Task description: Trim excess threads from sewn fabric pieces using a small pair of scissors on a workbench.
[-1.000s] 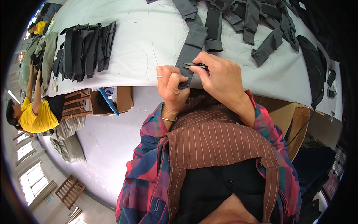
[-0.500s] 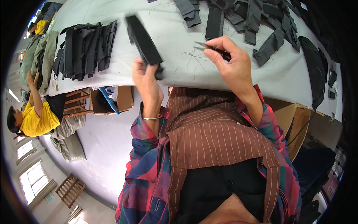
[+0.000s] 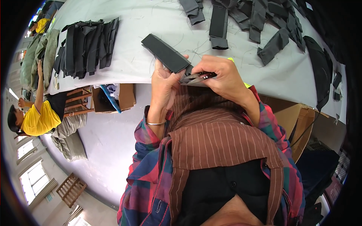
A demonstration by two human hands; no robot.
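Note:
My left hand (image 3: 164, 83) grips a dark grey folded fabric strip (image 3: 164, 52) near its lower end, and the strip slants up to the left above the table's front edge. Closed around a pair of black-handled thread snips (image 3: 203, 76) is my right hand (image 3: 223, 77). The snips' metal blades point left and lie at the strip's lower end, close to my left fingers. Whether a thread sits between the blades is too small to make out.
A neat row of dark fabric strips (image 3: 88, 49) lies on the white-covered table (image 3: 132, 69) at the left. Several loose strips (image 3: 257, 19) are heaped at the far right, with thread scraps nearby. A cardboard box (image 3: 126, 96) stands below the table; a person in yellow (image 3: 43, 118) works farther left.
My left hand has moved right and toward me with the strip, now turned more slanted. My right hand has brought the snips left and down to the strip's end.

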